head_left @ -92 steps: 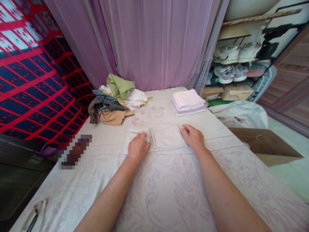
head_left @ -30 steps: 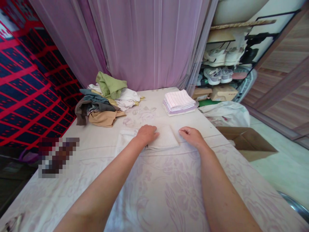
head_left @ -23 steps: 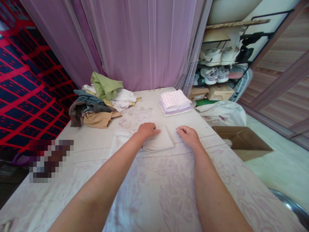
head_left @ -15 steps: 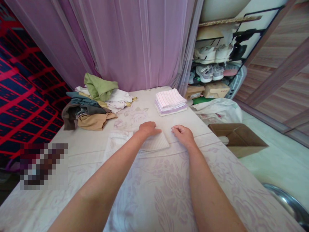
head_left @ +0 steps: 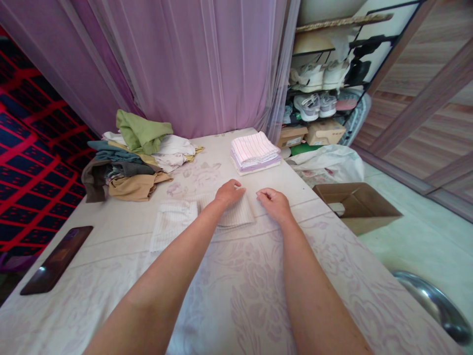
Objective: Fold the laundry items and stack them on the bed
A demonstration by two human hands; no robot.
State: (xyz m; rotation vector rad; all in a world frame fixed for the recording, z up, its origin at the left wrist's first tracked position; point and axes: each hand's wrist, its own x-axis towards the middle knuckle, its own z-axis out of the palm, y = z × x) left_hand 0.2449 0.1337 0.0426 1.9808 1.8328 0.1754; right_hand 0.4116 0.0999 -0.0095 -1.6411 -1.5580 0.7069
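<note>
A pale ribbed cloth (head_left: 173,224) lies partly folded on the floral bed sheet (head_left: 258,296). My left hand (head_left: 228,192) rests flat on its folded right part, fingers stretched out. My right hand (head_left: 272,202) sits just right of the cloth's edge, fingers curled against the sheet; whether it pinches the edge I cannot make out. A stack of folded striped cloths (head_left: 254,152) stands beyond my hands. A heap of unfolded clothes (head_left: 129,158), green, white, grey and tan, lies at the back left.
A dark phone (head_left: 55,259) lies near the left edge. Purple curtains (head_left: 192,64) hang behind. To the right are a shoe rack (head_left: 321,84), a white bag (head_left: 327,162), an open cardboard box (head_left: 356,207) and a metal bowl (head_left: 430,303).
My left hand has moved from the cloth's left part across onto its right part, folding it over. The view has swung rightward.
</note>
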